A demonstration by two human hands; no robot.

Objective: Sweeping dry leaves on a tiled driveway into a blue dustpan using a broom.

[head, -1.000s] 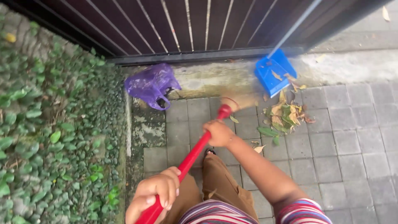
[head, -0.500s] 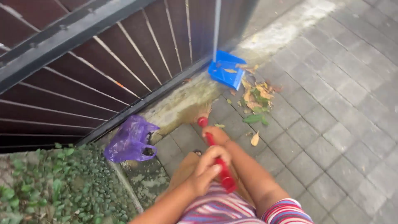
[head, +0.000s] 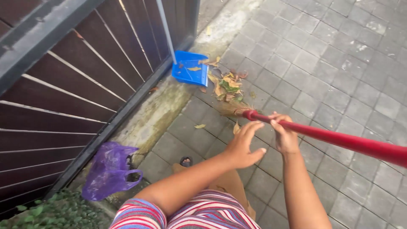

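Swung rightward, broom (head: 339, 139) bristles touch leaves (head: 227, 87) beside blue dustpan (head: 189, 70).

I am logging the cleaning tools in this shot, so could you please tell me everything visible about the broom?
The broom has a long red handle, glossy like plastic, and a straw-coloured bristle head. It lies nearly level, slanting from the right edge of the view down to the grey paving, where its bristles meet the pile of dry leaves before the blue dustpan. The right hand grips the handle near the head; the left hand hovers open beside it.
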